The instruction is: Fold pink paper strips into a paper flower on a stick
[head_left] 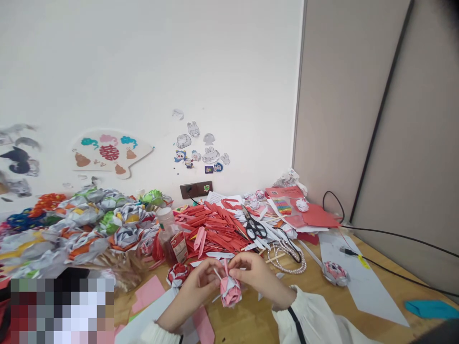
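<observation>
Between both hands, above the front of the wooden table, is a pink and white folded paper flower (230, 292). My left hand (204, 281) grips its left side with bent fingers. From the right, my right hand (255, 273) pinches the upper part, where narrow pink and white paper points stick up. The fingertips partly hide the flower's top. A red and white paper flower (178, 274) lies just left of my left hand. Behind the hands spreads a heap of folded red paper strips (211, 227), with black-handled scissors (255, 228) on its right side.
Many finished paper flowers (84, 215) crowd the left side. A bottle (166, 224) stands before the heap. Right of my hands lie a pearl string (303, 267), another pink paper flower (336, 273), white paper (362, 282) and a black cable (401, 267). A wall runs behind.
</observation>
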### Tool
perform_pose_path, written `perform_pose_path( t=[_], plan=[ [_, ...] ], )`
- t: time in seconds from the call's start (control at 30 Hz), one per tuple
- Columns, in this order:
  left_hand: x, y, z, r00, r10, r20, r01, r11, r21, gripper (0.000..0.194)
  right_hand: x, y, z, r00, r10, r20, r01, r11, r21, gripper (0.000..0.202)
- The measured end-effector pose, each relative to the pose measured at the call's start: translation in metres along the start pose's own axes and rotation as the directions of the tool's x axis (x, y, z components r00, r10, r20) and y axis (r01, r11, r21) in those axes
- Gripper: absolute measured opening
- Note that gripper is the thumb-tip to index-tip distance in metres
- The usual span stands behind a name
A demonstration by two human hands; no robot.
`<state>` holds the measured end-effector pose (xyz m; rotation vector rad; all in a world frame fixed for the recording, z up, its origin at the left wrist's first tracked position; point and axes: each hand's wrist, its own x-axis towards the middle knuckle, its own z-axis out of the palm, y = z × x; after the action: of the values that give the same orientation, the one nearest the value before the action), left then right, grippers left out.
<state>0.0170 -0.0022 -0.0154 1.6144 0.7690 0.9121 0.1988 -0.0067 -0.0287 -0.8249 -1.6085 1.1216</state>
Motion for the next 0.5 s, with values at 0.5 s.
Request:
perform_pose_path(
  t=[0.5],
  plan=[
    [0.001, -0.008, 0.015, 0.983, -0.068, -0.172, 0.086, 0.991, 0.101, 0.016, 0.0, 0.014, 0.016, 0.985, 0.025, -0.173, -0.043, 0.994, -0.104, 0.007]
  ],
)
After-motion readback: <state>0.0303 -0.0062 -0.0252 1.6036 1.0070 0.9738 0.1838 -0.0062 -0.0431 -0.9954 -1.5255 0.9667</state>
